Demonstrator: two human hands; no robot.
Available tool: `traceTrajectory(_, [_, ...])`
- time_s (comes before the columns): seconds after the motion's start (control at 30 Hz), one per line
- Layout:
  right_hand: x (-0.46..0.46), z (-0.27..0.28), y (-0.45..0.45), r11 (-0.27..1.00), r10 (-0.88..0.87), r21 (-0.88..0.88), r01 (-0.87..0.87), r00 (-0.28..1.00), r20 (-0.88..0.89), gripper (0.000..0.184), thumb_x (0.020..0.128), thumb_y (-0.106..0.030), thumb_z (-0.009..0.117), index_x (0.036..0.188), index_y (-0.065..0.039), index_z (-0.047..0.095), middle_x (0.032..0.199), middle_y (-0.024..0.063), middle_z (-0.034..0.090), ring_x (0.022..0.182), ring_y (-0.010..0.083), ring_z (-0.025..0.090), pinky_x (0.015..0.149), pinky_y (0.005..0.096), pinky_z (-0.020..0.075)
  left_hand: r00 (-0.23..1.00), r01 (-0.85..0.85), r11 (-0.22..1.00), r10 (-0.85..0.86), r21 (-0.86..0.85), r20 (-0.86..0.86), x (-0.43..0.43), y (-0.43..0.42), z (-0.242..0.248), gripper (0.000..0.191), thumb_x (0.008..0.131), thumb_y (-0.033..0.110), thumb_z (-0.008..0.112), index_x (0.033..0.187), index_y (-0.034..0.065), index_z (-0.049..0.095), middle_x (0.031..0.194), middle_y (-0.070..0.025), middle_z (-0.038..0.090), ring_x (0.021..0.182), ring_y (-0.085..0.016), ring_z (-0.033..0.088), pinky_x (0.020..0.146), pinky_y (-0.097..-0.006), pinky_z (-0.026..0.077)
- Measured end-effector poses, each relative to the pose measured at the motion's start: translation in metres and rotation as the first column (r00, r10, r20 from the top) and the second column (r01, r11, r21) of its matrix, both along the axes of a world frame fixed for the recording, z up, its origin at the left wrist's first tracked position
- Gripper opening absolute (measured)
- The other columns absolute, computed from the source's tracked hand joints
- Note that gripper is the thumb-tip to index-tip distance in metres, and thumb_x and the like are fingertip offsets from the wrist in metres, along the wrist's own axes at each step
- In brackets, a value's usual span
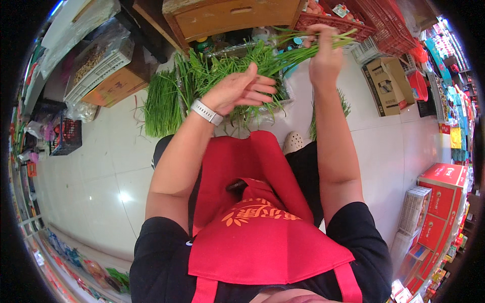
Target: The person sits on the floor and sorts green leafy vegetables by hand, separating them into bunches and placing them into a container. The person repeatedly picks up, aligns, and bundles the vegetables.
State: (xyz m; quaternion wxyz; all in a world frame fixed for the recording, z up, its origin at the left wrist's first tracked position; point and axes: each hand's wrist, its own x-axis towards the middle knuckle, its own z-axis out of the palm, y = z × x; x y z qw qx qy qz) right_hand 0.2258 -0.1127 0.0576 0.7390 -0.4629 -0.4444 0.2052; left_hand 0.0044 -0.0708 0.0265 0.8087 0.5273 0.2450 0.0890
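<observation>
My right hand (325, 57), raised at the upper right, grips a bunch of long chive-like green stalks (293, 60) near its thick, pale end. The leafy ends trail left into a loose heap of greens (227, 62). Over that heap, my left hand (242, 89) is held with its fingers spread and nothing in it; a pale watch band (206, 111) circles the wrist. Left of the heap lies a denser bundle of thin green leaves (161, 102) on the floor. More greens (344, 102) show behind my right forearm, which partly hides them.
A wooden drawer cabinet (235, 19) stands just beyond the greens. Red plastic crates (390, 26) and an open cardboard box (386, 87) are at the right. Stacked red cartons (435, 216) stand lower right. A black basket (68, 136) sits on the tiled floor (94, 170) at the left.
</observation>
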Motion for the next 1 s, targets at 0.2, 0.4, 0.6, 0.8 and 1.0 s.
traceTrajectory(0.2, [-0.086,-0.012,-0.014,0.986,-0.109,0.149,-0.074,0.392,0.913,0.017,0.072,-0.015,0.064,0.088,-0.017,0.069,0.111,0.0043,0.061,0.105,0.0268,0.056,0.092,0.0401,0.0409,0.874,-0.090,0.678,0.405,-0.730,0.269,0.002,-0.011,-0.012,0.060,0.096,0.056,0.041,0.126,0.0052,0.051,0.124,-0.0134,0.059,0.112,-0.026,0.060,0.093,-0.0400,0.051])
traceTrajectory(0.4, [-0.101,-0.030,-0.038,0.988,-0.149,0.153,0.024,0.411,0.899,0.021,0.072,-0.018,0.064,0.092,-0.021,0.072,0.121,0.0058,0.058,0.116,0.0270,0.051,0.100,0.0416,0.0360,0.819,-0.132,0.732,0.460,-0.668,0.343,-0.015,-0.001,-0.033,0.021,0.099,0.018,0.052,0.116,0.0054,0.054,0.099,-0.0078,0.062,0.089,-0.018,0.064,0.075,-0.0328,0.055])
traceTrajectory(0.6, [-0.094,-0.071,-0.064,0.939,0.032,-0.338,-0.058,0.996,-0.084,0.031,0.090,-0.024,0.058,0.119,-0.014,0.059,0.128,0.0066,0.053,0.121,0.0257,0.048,0.103,0.0408,0.0356,0.678,-0.246,0.764,0.575,-0.596,0.458,-0.014,0.001,-0.036,0.039,0.095,0.005,0.053,0.132,0.0076,0.039,0.098,-0.0101,0.060,0.089,-0.023,0.062,0.087,-0.0443,0.053])
traceTrajectory(0.8, [-0.120,-0.069,-0.073,0.879,-0.021,-0.146,-0.453,0.269,-0.963,0.047,0.100,-0.047,0.041,0.122,-0.007,0.052,0.116,0.0075,0.057,0.112,0.0216,0.052,0.101,0.0385,0.0379,0.692,-0.326,0.825,0.541,-0.461,0.477,0.001,-0.025,-0.039,0.051,0.097,0.005,0.050,0.142,0.0166,0.031,0.102,-0.0105,0.058,0.089,-0.022,0.061,0.087,-0.0414,0.053])
traceTrajectory(1.0, [-0.104,-0.066,-0.072,0.803,0.092,-0.258,-0.537,0.539,-0.837,0.035,0.097,-0.042,0.051,0.115,-0.012,0.056,0.109,0.0019,0.060,0.101,0.0165,0.054,0.091,0.0354,0.0395,0.749,-0.287,0.883,0.449,-0.372,0.488,0.004,-0.041,-0.028,0.049,0.100,0.008,0.045,0.145,0.0171,0.028,0.095,-0.0074,0.056,0.080,-0.016,0.056,0.073,-0.0328,0.052])
